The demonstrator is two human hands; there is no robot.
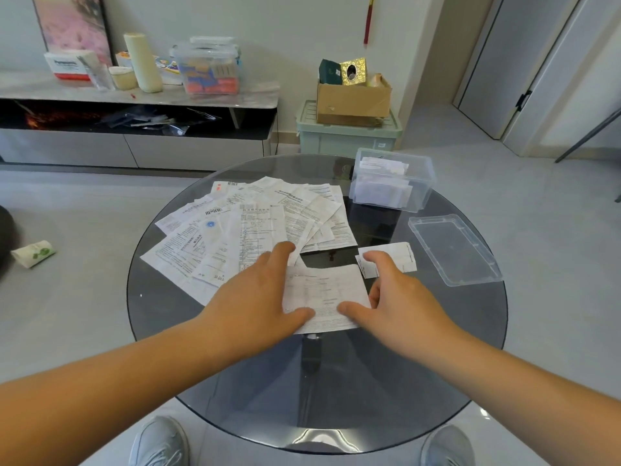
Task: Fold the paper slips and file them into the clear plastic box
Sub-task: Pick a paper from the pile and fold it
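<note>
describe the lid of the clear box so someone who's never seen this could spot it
Find the round dark glass table. On its right side, nearer the person than the clear plastic box, lies the lid. It is the only flat, shallow, see-through tray, with no paper on it.

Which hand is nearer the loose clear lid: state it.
Right. The right hand lies just left of the lid; the left hand sits farther left, beyond the slip both touch.

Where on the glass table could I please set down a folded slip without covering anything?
Bare glass lies along the near edge of the table, and between the fanned slips, the clear box and its lid. The left half is crowded with slips.
</note>
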